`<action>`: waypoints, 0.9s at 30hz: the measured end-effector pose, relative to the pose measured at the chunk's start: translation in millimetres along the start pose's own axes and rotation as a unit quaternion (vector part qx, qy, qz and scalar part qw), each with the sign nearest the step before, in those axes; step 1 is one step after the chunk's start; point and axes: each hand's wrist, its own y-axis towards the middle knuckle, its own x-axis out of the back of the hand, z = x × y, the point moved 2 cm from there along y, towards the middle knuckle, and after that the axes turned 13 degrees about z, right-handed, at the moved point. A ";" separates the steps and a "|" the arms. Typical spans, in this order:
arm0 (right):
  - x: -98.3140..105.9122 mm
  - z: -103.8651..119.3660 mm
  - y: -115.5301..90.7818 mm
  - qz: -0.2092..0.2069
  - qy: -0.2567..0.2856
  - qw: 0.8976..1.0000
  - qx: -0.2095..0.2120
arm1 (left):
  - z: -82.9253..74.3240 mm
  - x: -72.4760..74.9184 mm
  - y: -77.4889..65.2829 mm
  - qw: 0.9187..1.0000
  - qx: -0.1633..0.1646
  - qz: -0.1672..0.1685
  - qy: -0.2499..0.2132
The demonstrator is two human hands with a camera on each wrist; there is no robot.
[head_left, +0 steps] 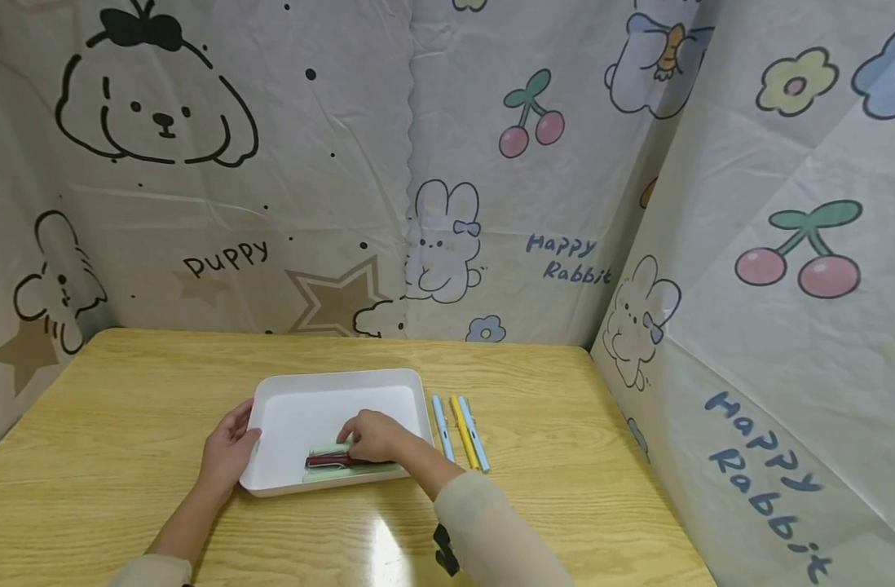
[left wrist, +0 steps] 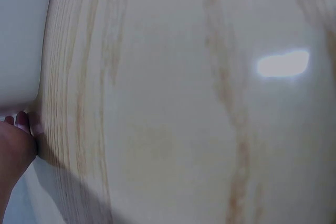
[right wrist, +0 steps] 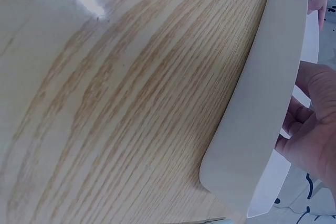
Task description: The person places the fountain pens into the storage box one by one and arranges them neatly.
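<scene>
A shallow white tray (head_left: 286, 424) lies on the table, with a dark red pen (head_left: 330, 461) and light green pens (head_left: 326, 449) along its near side. My left hand (head_left: 229, 447) holds the tray's left edge, thumb at the rim and fingers outside; in the left wrist view only part of that hand (left wrist: 16, 142) shows by the tray's corner. Inside the tray, my right hand (head_left: 377, 436) has curled fingers at the upper green pen and seems to pinch it. In the right wrist view the tray wall (right wrist: 262, 93) hides the fingertips of the right hand (right wrist: 315, 124) and the pens.
Right of the tray, two light blue pens (head_left: 443, 428) and a yellow pen (head_left: 465, 432) lie side by side on the wooden table (head_left: 565, 505). A printed cloth (head_left: 330, 187) hangs behind the table and along its sides.
</scene>
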 end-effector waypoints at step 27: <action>17.7 -5.1 -14.7 -0.007 0.061 0.998 -0.010 | 0.4 1.0 -0.3 1.000 0.000 0.006 0.013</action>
